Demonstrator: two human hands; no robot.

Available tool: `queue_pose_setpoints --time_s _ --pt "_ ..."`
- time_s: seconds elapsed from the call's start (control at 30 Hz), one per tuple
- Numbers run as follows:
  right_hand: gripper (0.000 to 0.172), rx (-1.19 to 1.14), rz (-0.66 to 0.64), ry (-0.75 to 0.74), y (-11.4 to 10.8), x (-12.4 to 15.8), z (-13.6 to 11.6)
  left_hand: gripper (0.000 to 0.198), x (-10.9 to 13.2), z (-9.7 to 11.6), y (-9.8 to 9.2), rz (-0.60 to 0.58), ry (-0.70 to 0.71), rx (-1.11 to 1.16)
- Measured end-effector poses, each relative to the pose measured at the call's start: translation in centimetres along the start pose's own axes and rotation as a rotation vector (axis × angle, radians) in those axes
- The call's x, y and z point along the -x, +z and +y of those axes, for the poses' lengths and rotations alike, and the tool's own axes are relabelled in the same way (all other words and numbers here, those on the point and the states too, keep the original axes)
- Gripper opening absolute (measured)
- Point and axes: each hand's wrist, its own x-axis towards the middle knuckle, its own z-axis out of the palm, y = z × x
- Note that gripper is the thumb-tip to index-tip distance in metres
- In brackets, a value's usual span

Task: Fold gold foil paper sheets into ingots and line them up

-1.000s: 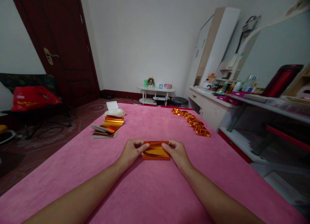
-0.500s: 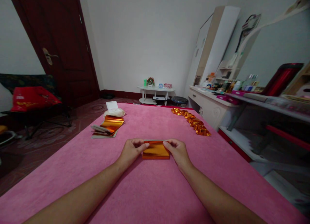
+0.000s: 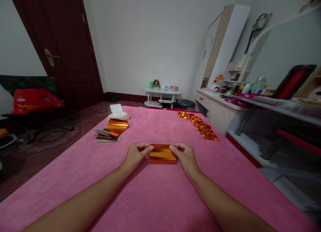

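A folded sheet of shiny gold foil paper (image 3: 162,155) lies between my hands, just above or on the pink cloth (image 3: 150,195). My left hand (image 3: 137,154) pinches its upper left corner, thumb on top. At the upper right corner my right hand (image 3: 184,155) pinches it the same way. The fingers under the sheet are partly hidden. Farther off to the left rests a stack of gold and grey sheets (image 3: 116,127), curled at the top. A row of crumpled gold foil pieces (image 3: 200,125) runs along the right side.
Behind the stack are a pale round object (image 3: 120,116) and an open white case (image 3: 115,108). A low white table (image 3: 162,92) stands beyond the far edge. To the right is a dresser (image 3: 220,101) with bottles; a red bag (image 3: 35,101) sits on a chair at left.
The sheet and both hands have shifted very slightly to the right in view. Both hands keep their grip on it.
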Motion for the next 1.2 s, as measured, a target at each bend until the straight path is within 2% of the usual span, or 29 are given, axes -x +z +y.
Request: queue_pose_setpoints --time_s 0.57,1.2 --pt "0.023 -0.004 0.011 -0.019 0.0 0.1 0.0 0.029 0.0 0.0 0.0 -0.026 0.026 -0.024" --pt "0.026 0.059 0.065 -0.032 0.1 0.2 -0.5 0.032 0.6 1.5 0.3 -0.004 0.039 -0.027"
